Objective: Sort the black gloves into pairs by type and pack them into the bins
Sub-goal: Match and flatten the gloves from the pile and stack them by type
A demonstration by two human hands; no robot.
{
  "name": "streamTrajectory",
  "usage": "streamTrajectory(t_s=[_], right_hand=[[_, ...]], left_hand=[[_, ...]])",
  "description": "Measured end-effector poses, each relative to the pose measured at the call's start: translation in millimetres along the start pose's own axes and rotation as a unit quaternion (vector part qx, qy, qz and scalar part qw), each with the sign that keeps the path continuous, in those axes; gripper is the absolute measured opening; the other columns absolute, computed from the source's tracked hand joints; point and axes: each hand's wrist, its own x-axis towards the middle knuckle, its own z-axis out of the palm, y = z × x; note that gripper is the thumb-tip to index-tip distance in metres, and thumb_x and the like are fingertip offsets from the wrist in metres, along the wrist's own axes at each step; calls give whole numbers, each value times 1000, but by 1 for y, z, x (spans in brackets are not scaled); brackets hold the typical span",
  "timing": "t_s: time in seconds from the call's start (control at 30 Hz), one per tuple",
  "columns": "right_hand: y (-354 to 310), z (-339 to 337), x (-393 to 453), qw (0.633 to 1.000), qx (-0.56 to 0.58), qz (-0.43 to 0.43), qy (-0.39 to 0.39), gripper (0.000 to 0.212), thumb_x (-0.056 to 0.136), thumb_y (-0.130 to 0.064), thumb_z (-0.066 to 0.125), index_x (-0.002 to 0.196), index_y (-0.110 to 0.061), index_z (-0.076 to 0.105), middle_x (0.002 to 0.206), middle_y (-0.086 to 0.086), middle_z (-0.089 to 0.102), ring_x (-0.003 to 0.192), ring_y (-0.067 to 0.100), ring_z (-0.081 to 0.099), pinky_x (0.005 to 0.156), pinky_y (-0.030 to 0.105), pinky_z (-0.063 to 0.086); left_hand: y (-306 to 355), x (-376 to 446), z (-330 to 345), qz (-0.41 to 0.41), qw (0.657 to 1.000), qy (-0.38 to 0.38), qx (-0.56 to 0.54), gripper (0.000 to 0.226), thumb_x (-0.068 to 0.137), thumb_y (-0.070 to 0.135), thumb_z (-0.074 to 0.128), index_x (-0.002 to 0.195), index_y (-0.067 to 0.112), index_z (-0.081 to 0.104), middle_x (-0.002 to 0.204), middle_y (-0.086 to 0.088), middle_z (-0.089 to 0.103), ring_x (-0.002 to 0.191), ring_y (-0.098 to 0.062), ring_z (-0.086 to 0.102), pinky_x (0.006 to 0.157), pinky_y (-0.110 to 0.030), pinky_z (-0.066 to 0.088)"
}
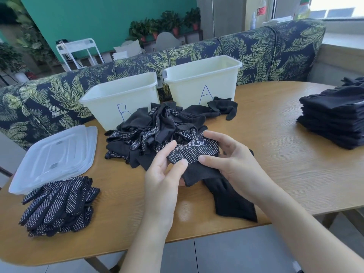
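A dotted black glove (pixel 197 152) is held above the table between both hands. My left hand (pixel 163 174) pinches its left edge with thumb and fingers. My right hand (pixel 230 160) grips its right side and cuff. Behind it lies a mixed heap of black gloves (pixel 155 131), some dotted, some plain. A plain black glove (pixel 232 201) lies flat under my right wrist. Dotted gloves are stacked at the front left (pixel 59 205). Plain gloves are stacked at the far right (pixel 334 119). White bin B (pixel 110 101) and white bin A (pixel 189 81) stand behind the heap.
Two clear plastic lids (pixel 57 156) lie stacked at the left of the wooden table (pixel 275 154). A leaf-patterned sofa back (pixel 256 48) runs behind the bins. One plain glove (pixel 224 107) lies in front of bin A.
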Motion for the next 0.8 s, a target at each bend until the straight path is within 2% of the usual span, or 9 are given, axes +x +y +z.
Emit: streamTrajectory(t_s=[0.13, 0.17, 0.27, 0.37, 0.43, 0.53, 0.6, 0.7, 0.8], right_hand=[[-7, -14, -7, 997, -73, -1, -13, 59, 82, 8, 75, 132, -20, 62, 120, 4, 74, 110, 26, 71, 96, 41, 57], [-9, -18, -10, 996, -93, -2, -10, 60, 82, 7, 76, 133, -21, 61, 119, 4, 74, 109, 24, 72, 94, 39, 58], [-16, -30, -19, 987, -158, -10, 7, 63, 82, 2, 79, 135, -26, 59, 116, 3, 76, 106, 20, 73, 94, 40, 59], [-21, -44, -29, 971, -235, -23, 26, 66, 80, -6, 83, 135, -33, 58, 113, -2, 76, 104, 15, 73, 96, 44, 58], [-23, -52, -36, 959, -279, -31, 42, 69, 78, -11, 86, 136, -35, 58, 117, -8, 74, 107, 10, 71, 97, 43, 57], [-24, -62, -47, 951, -302, -34, 59, 71, 76, -13, 88, 135, -38, 59, 121, -13, 72, 112, 5, 68, 100, 41, 55], [-22, -66, -57, 947, -313, -29, 64, 73, 74, -14, 89, 136, -37, 58, 121, -14, 72, 111, 2, 67, 99, 36, 55], [-18, -66, -69, 939, -338, -19, 63, 77, 72, -15, 91, 138, -34, 57, 116, -16, 72, 104, -5, 68, 91, 19, 55], [-15, -62, -73, 930, -362, -22, 61, 79, 69, -21, 93, 138, -35, 56, 117, -18, 72, 104, -7, 67, 94, 16, 52]], left_hand=[[-6, 10, 6, 19, 1000, -6, 20, 46, 90, 2, 70, 129, 26, 67, 127, 14, 70, 114, -5, 67, 90, -29, 56], [-7, 12, 8, 28, 999, -8, 36, 48, 87, 3, 72, 129, 27, 67, 128, 14, 70, 116, -4, 66, 94, -29, 54], [-9, 14, 20, 46, 996, -34, 73, 53, 80, 12, 69, 131, 28, 67, 132, 13, 68, 126, -8, 61, 109, -40, 48], [-12, 12, 34, 69, 991, -69, 93, 53, 85, 4, 68, 132, 27, 65, 135, 11, 66, 129, -6, 58, 113, -40, 44], [-14, 9, 43, 82, 986, -96, 109, 54, 90, -4, 66, 134, 26, 63, 136, 12, 65, 130, -2, 56, 112, -30, 46], [-16, 5, 50, 104, 976, -126, 145, 56, 92, -3, 65, 135, 33, 62, 137, 19, 62, 130, 5, 53, 103, -13, 44], [-18, 5, 49, 101, 969, -146, 171, 56, 92, 1, 67, 134, 38, 61, 136, 23, 62, 129, 7, 53, 102, -16, 45], [-22, 2, 44, 85, 963, -165, 195, 56, 91, 3, 68, 135, 38, 62, 134, 23, 63, 123, 5, 58, 101, -24, 48], [-24, 0, 39, 84, 959, -166, 212, 58, 91, 4, 69, 135, 41, 61, 133, 25, 63, 111, 5, 64, 95, -20, 49]])
